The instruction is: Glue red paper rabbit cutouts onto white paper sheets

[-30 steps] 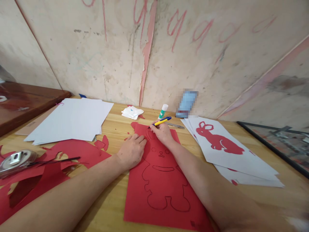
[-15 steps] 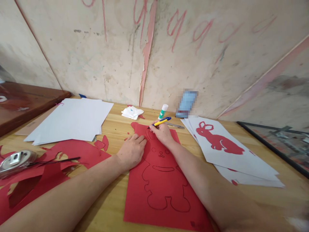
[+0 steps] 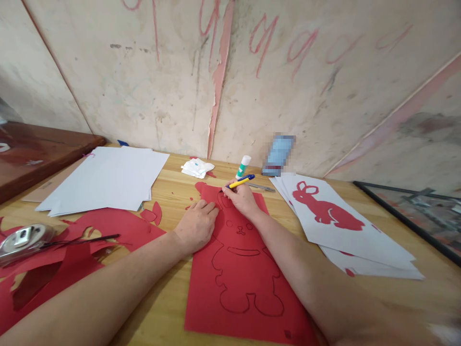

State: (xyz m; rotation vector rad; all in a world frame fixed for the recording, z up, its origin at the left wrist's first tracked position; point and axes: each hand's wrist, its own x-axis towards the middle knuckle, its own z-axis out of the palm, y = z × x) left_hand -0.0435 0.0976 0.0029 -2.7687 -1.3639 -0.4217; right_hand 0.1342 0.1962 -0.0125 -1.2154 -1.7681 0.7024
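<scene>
A sheet of red paper [image 3: 241,288] lies on the wooden table in front of me, with a rabbit outline drawn on it in dark lines. In my right hand [image 3: 240,198] is a yellow pen with blue ends [image 3: 240,181], gripped near its tip. The tip meets the paper by the rabbit's ear, at the sheet's far end. My left hand [image 3: 198,225] rests on the sheet's left edge with its fingers lying flat, holding nothing. My right forearm covers part of the outline's right side.
Beyond the sheet are a glue stick [image 3: 244,166], crumpled tissue [image 3: 197,168], tweezers-like metal tool [image 3: 260,187] and a propped phone [image 3: 279,154]. White sheets [image 3: 104,178] and red scraps [image 3: 118,228] with a tape measure [image 3: 25,242] lie left; a red rabbit cutout [image 3: 329,209] lies right.
My right hand and the pen tip have shifted very slightly left at the rabbit's ear. My left hand and the sheet have stayed in place.
</scene>
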